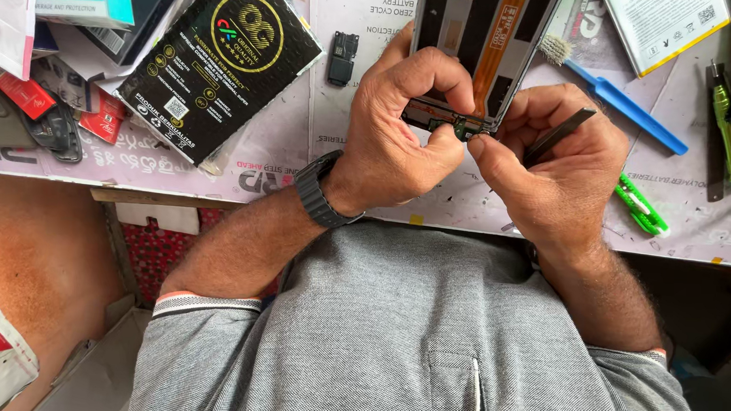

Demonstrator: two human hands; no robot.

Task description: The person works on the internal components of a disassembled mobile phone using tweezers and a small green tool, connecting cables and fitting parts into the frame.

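An opened phone frame (pixel 477 31) with an orange flex cable lies on the work mat, its near end toward me. My left hand (pixel 401 126), a dark watch on its wrist, grips that near end, thumb and forefinger pinching a small green board part (pixel 464 129). My right hand (pixel 557 172) holds dark tweezers (pixel 558 135) in its palm while its thumb tip presses against the same small part.
A blue-handled brush (pixel 620 101) and a green cutter (pixel 641 207) lie to the right, with a green screwdriver (pixel 729 129) beyond. A black printed package (pixel 216 62) and a small black part (pixel 342 57) sit to the left. The table edge (pixel 171 197) runs just below.
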